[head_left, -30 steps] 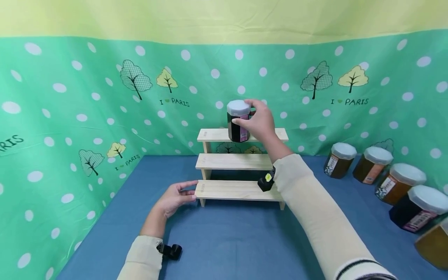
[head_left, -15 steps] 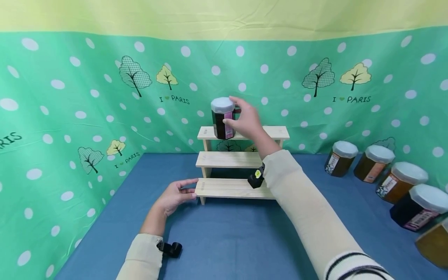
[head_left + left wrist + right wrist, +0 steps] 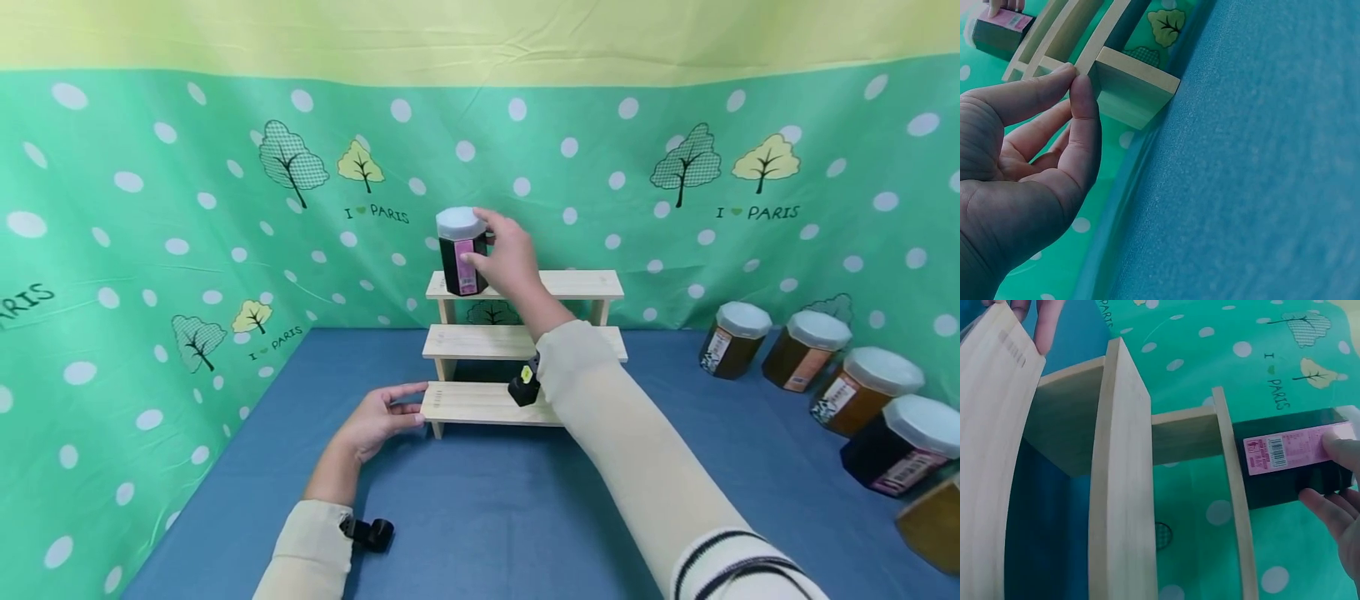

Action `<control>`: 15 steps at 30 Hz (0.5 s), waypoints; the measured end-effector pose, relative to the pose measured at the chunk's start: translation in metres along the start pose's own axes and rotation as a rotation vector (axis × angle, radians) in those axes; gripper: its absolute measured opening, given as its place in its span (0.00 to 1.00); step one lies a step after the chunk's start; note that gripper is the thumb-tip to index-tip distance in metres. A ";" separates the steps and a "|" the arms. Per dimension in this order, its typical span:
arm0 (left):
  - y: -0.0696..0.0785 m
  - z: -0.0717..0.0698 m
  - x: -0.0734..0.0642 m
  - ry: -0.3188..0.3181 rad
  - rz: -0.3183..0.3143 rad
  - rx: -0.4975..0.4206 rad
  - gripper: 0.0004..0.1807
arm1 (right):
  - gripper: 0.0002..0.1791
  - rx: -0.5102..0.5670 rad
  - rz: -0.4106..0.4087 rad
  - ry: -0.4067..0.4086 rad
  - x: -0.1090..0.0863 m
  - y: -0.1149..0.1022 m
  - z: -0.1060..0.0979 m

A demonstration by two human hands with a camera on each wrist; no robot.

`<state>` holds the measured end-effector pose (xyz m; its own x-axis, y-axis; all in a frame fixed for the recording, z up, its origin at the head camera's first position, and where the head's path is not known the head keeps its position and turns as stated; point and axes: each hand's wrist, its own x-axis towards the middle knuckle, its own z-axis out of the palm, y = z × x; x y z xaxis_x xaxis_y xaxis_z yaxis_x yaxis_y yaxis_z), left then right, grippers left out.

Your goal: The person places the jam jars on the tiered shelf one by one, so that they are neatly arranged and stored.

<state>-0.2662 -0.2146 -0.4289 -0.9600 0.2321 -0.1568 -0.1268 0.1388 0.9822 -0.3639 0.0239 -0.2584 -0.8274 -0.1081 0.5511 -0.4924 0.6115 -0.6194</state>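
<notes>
A three-tier wooden shelf [image 3: 495,400] stands on the blue cloth. My right hand [image 3: 510,254] grips a dark jar [image 3: 450,262] with a white lid and pink label, thumb on the label side. The jar is upright at the left end of the top tier; in the right wrist view the jar [image 3: 1272,487] has its base right at the top board [image 3: 1235,500]. My left hand [image 3: 375,425] pinches the left end of the lowest tier; the left wrist view shows thumb and forefinger of that hand [image 3: 1041,144] meeting at the board's corner [image 3: 1088,62].
Several white-lidded jars stand in a row at the right, among them a brown one [image 3: 735,340], an amber one [image 3: 866,390] and a dark one [image 3: 903,446]. A green dotted curtain [image 3: 525,167] hangs close behind the shelf. Blue cloth [image 3: 480,517] covers the table.
My right hand has carried the dark jar leftward along the top tier to its left end, and the jar's pink label has turned more to the front. My left hand keeps its pinch on the shelf.
</notes>
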 end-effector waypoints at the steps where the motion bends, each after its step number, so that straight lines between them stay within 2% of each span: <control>1: 0.000 0.000 0.000 0.000 0.000 0.000 0.32 | 0.38 -0.015 -0.001 0.020 0.000 -0.001 0.002; 5: 0.001 0.000 -0.001 -0.004 0.001 0.002 0.32 | 0.37 -0.091 -0.004 0.086 0.000 -0.003 0.010; 8: 0.001 0.000 -0.001 -0.006 0.004 0.004 0.32 | 0.38 -0.125 0.004 0.103 0.001 -0.005 0.015; 15: 0.001 0.000 -0.001 -0.004 -0.001 0.008 0.32 | 0.38 -0.079 0.022 0.075 0.002 -0.004 0.017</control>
<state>-0.2656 -0.2148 -0.4277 -0.9590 0.2355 -0.1580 -0.1255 0.1470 0.9811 -0.3681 0.0080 -0.2640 -0.8137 -0.0364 0.5801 -0.4489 0.6734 -0.5874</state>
